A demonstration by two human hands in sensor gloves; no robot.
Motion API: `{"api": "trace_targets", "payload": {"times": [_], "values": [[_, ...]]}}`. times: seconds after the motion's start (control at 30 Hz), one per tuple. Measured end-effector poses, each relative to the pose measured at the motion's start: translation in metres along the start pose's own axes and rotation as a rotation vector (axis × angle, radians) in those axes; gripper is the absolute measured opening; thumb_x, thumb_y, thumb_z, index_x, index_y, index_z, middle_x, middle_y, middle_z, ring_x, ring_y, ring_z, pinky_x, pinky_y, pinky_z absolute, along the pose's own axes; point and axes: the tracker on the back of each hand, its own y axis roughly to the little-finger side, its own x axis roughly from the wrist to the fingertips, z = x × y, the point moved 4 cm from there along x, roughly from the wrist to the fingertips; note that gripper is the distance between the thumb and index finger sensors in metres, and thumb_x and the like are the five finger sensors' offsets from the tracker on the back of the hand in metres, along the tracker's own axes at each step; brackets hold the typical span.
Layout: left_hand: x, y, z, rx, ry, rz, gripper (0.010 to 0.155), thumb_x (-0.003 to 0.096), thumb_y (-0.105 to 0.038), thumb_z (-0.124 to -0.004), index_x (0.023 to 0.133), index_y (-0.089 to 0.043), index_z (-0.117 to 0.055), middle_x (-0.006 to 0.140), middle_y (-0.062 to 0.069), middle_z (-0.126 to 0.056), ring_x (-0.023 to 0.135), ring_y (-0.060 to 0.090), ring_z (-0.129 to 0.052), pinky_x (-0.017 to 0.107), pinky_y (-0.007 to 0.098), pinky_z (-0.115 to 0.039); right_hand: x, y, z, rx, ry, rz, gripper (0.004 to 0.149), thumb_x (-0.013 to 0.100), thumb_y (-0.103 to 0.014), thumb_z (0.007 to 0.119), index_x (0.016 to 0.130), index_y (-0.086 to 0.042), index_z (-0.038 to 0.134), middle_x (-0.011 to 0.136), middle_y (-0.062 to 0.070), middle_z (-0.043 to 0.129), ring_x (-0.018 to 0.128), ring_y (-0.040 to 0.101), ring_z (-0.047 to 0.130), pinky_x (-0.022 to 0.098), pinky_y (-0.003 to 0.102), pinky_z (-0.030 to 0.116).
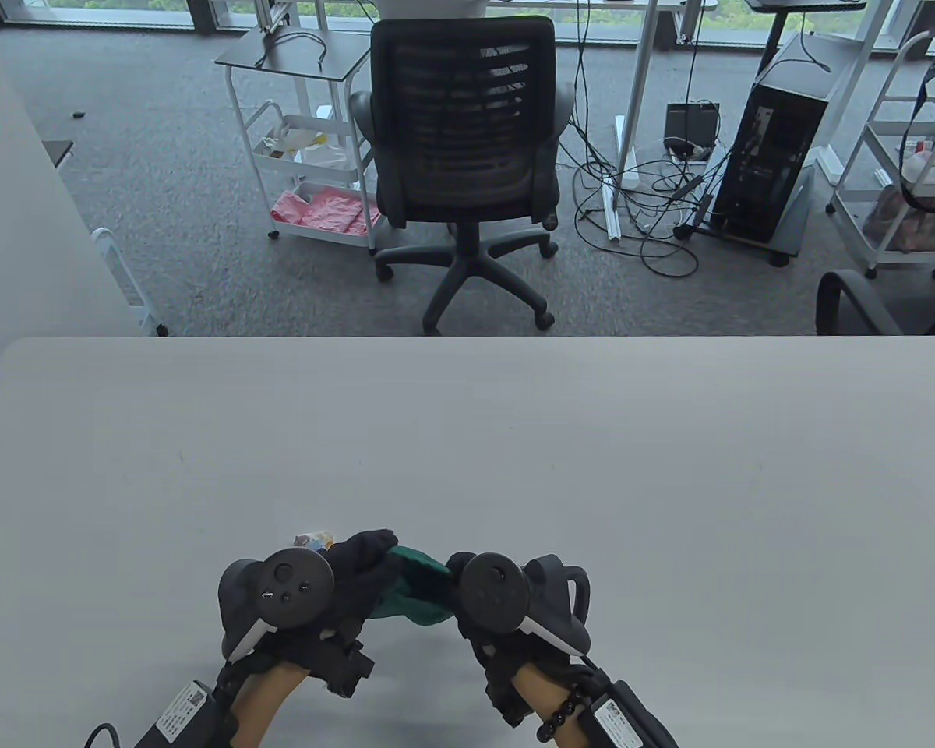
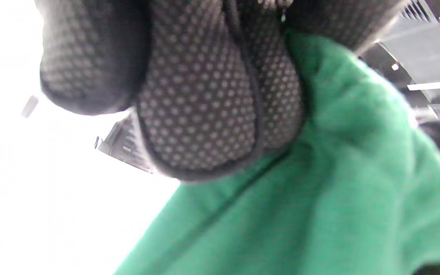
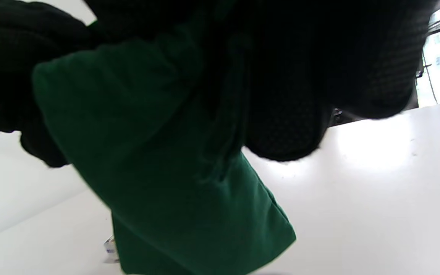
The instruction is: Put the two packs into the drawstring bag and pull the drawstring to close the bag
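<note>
The green drawstring bag (image 1: 414, 594) hangs between both hands, just above the table's near edge. My left hand (image 1: 365, 558) grips its left side; in the left wrist view the dotted fingers (image 2: 204, 114) curl over the green cloth (image 2: 319, 191). My right hand (image 1: 458, 566) holds the bag's right side, and its dark fingers (image 3: 288, 126) clamp the bag (image 3: 159, 160) from above. The bag's lower corner touches the table. A small colourful pack (image 1: 314, 539) peeks out beyond the left tracker. I see no second pack; the hands hide the bag's mouth.
The white table (image 1: 514, 436) stretches bare to its far edge. Past it stand a black office chair (image 1: 463, 148), a white cart (image 1: 312, 156) and a computer tower (image 1: 771, 156) on the carpet.
</note>
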Motion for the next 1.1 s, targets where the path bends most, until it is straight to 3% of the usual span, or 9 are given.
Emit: {"api": "trace_targets", "payload": {"times": [0.17,0.53,1.1], "values": [[0.001,-0.013,-0.003,0.099,0.036,-0.071,0.044,0.0494,-0.049,-0.082,0.081,-0.02,-0.089,0.053,-0.006,-0.108,0.031,0.01,-0.115,0.032,0.034,-0.099,0.0,0.008,-0.015,-0.035,0.052,0.018,0.039,0.052,-0.032,0.082,0.077,-0.004,0.091,0.058,0.016,0.102,0.034,0.023,0.111,0.029,0.041,0.096],[0.006,-0.015,-0.01,0.082,0.14,-0.142,0.045,0.0471,-0.049,-0.085,0.082,-0.021,-0.089,0.054,-0.005,-0.108,0.032,0.011,-0.114,0.033,0.034,-0.099,0.001,0.013,-0.027,-0.033,0.054,0.003,0.039,0.051,-0.033,0.084,0.075,-0.004,0.092,0.052,0.013,0.104,0.027,0.016,0.11,0.024,0.036,0.097],[0.006,-0.01,-0.012,-0.052,0.108,-0.131,0.046,0.0504,-0.051,-0.076,0.085,-0.021,-0.085,0.06,-0.006,-0.106,0.039,0.012,-0.114,0.037,0.035,-0.098,-0.001,0.038,-0.037,0.171,0.097,0.099,0.039,0.05,-0.033,0.085,0.069,-0.001,0.094,0.041,0.01,0.104,0.016,0.008,0.107,0.016,0.03,0.098]]}}
